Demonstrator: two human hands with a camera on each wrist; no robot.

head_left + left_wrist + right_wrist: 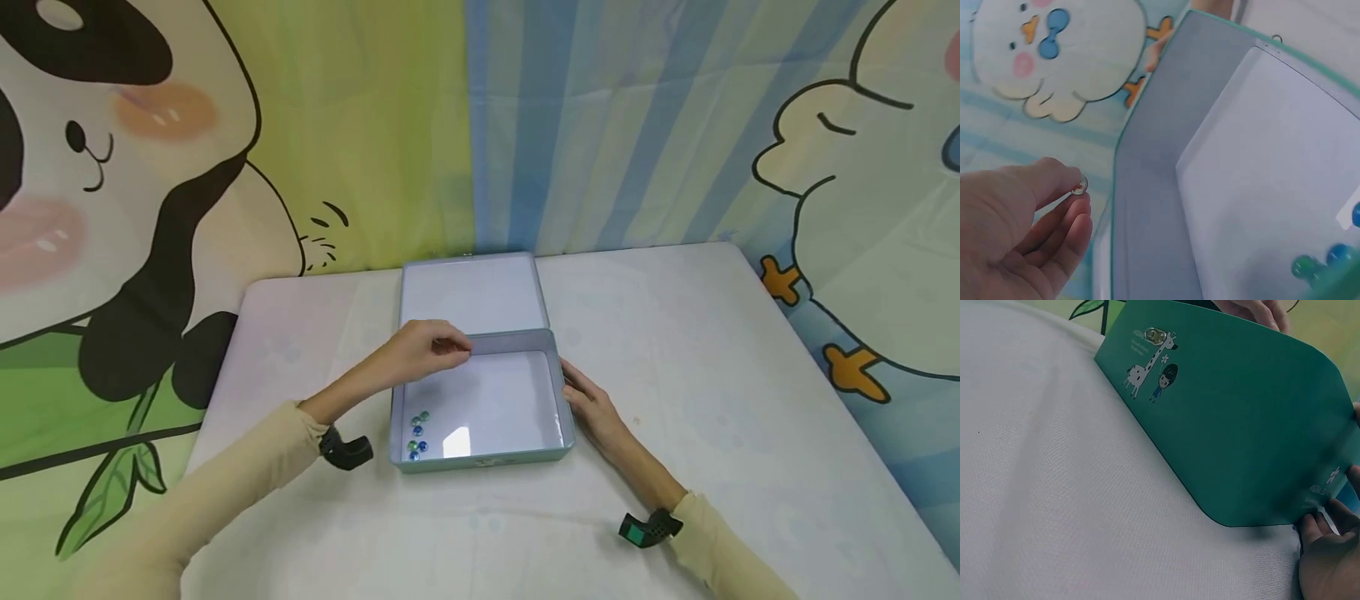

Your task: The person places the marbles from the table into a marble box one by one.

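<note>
In the head view, the white worktop (720,400) spreads on both sides of a tin box (517,459) and in front of it, while the far edge meets the printed curtain (360,133) close behind the opened lid (472,292). The tin's four walls bound its inside, where six green and blue marbles (417,431) gather in the near left corner; its long axis runs left to right, the hinge side facing the curtain. The left hand (431,348) hangs over the rear left part of the box, partly hiding the back wall, and the right hand (594,407) rests against the right wall. In the left wrist view, thumb and fingers pinch a clear marble (1079,185) (round, so without a long axis, with a reddish fleck inside) beside the tin's rim. In the right wrist view, the fairly straight fingers of the right hand touch the green side wall, round the corner from the clasp (1155,337) and printed giraffe (1141,372).
</note>
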